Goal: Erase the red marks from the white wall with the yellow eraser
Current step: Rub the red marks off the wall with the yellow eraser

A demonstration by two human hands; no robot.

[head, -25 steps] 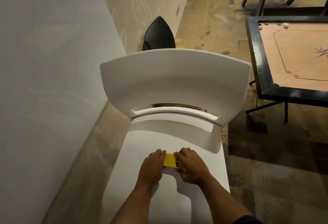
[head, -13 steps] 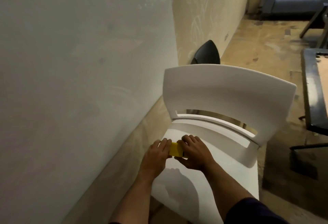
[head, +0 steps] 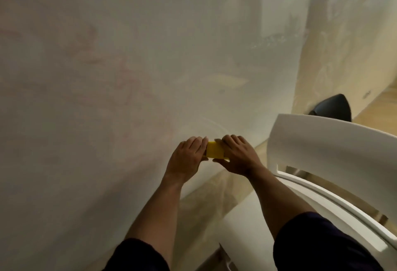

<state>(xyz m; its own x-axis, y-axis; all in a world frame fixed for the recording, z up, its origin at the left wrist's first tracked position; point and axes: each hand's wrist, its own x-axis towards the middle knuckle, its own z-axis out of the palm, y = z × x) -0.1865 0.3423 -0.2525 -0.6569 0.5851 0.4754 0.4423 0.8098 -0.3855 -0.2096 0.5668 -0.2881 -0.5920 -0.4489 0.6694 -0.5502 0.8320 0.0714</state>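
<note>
The yellow eraser (head: 215, 149) is held between both hands, low in front of the white wall (head: 64, 163). My left hand (head: 189, 159) grips its left end and my right hand (head: 238, 155) covers its right end. Faint red marks (head: 129, 81) spread over the wall up and to the left of the hands, blurred and pale. Whether the eraser touches the wall I cannot tell.
A white plastic chair (head: 335, 150) stands close on the right, its backrest level with my hands. Behind it, a black chair back (head: 335, 108) leans by the patterned beige wall (head: 348, 45). Tan floor (head: 217, 197) shows below the hands.
Both hands lifted the eraser off the chair seat and carried it left toward the wall. The view swung left, and the red marks came into sight.
</note>
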